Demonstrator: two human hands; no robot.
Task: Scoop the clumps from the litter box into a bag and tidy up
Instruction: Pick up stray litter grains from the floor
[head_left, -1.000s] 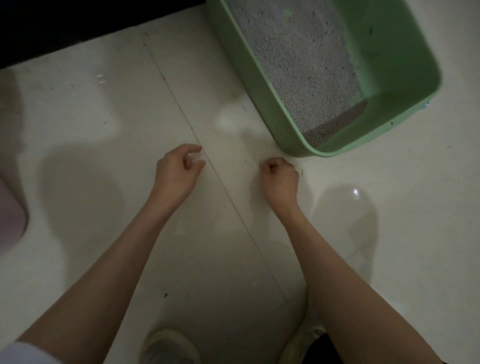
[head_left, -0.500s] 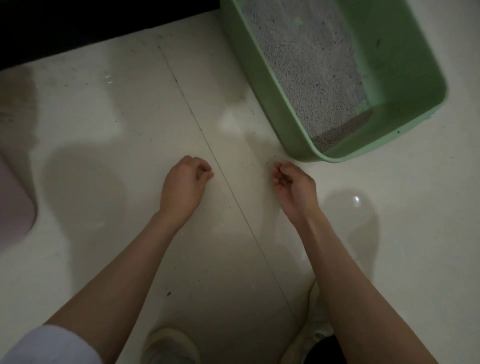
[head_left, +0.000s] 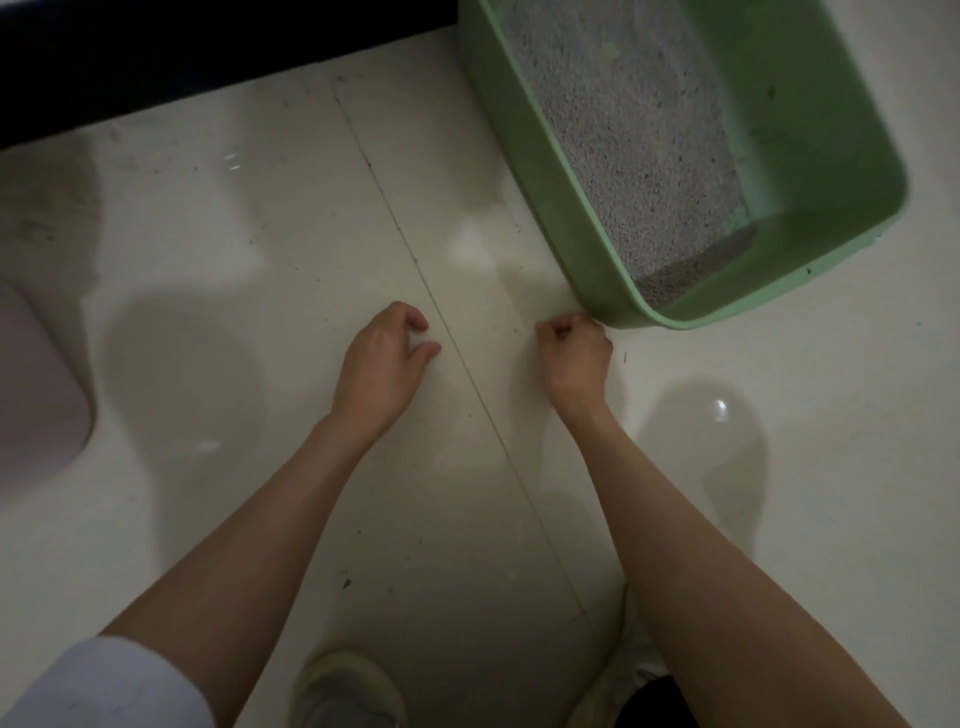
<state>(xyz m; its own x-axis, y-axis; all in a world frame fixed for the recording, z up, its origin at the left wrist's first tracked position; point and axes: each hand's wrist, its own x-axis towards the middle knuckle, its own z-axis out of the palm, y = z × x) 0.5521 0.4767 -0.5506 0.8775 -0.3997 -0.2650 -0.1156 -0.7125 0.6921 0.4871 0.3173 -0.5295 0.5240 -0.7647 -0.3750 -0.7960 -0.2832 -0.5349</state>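
A green litter box (head_left: 543, 197) sits on the pale tiled floor at the upper right. Grey litter (head_left: 623, 130) covers its bottom, and I make out no clear clumps. My right hand (head_left: 574, 358) rests low on the floor just beside the box's near corner, its fingers curled tight against the thumb; anything pinched there is too small to see. My left hand (head_left: 382, 364) hovers at the floor left of a tile seam, its fingers bent like a claw with the thumb apart and nothing in it. No scoop or bag is in view.
A pink rounded object (head_left: 36, 395) lies at the left edge. Dark specks of stray litter (head_left: 347, 583) dot the floor. My two shoes (head_left: 343, 691) stand at the bottom. A dark strip (head_left: 156, 52) runs along the top left.
My right hand, half open half a second ago, has moved back toward the box corner and curled its fingers. My left hand has shifted slightly and spread its thumb.
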